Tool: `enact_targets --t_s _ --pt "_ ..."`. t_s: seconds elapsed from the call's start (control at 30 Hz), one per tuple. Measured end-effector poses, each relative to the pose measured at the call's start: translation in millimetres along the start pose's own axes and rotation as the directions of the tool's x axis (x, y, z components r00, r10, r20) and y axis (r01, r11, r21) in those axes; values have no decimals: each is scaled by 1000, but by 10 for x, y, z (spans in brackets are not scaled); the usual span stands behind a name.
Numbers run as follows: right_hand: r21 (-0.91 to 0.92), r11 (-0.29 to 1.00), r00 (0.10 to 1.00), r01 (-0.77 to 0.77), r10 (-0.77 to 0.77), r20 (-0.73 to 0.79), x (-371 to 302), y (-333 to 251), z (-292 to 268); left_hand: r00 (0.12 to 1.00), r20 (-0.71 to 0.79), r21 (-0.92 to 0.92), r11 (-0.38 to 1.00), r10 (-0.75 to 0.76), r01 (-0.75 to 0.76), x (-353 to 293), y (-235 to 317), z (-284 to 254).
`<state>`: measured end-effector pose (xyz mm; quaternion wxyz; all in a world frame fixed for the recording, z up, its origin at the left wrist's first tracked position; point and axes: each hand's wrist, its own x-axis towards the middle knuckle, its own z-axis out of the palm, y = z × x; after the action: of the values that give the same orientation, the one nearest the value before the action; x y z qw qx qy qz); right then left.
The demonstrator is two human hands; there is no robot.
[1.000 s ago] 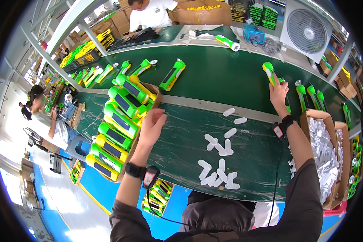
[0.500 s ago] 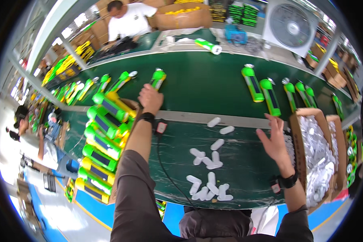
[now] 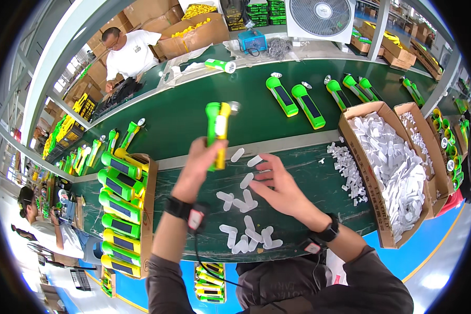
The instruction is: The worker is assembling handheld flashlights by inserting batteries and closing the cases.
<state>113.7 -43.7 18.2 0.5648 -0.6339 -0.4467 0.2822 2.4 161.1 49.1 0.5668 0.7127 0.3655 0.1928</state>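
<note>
My left hand (image 3: 198, 157) is closed around a green and yellow flashlight (image 3: 212, 123), held upright above the near edge of the belt. A white patch shows on the flashlight's yellow side. My right hand (image 3: 282, 191) is open over the bench, thumb and fingers apart. Its index fingertip is beside a small white oblong piece (image 3: 255, 160), and its thumb is near another white piece (image 3: 247, 180); whether it touches either I cannot tell. Several more such pieces (image 3: 250, 230) lie loose nearer to me.
A carton (image 3: 150, 209) of flashlights stands at left. On the right, a carton (image 3: 369, 178) holds white pieces, with small white bits (image 3: 348, 170) beside it. More flashlights lie along the green belt (image 3: 246, 94). Across it sits a person (image 3: 133, 55); another person (image 3: 52, 230) is at far left.
My left hand has lifted a flashlight off the belt and brought it nearer. My right hand has moved left, from beside the belt to the loose white pieces. The view has shifted right.
</note>
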Motion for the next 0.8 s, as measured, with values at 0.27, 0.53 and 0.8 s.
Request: enact_targets --t_s 0.27,0.53,0.8 --pt "42 998 998 42 -41 -41 52 278 158 995 61 -639 763 -80 100 -416 -215 876" --pt "570 820 993 -57 -11 115 137 451 78 958 219 -809 583 184 73 -240 -381 772" --pt "-381 869 903 315 -398 -161 17 264 102 980 57 -803 592 190 -68 -157 -614 820"
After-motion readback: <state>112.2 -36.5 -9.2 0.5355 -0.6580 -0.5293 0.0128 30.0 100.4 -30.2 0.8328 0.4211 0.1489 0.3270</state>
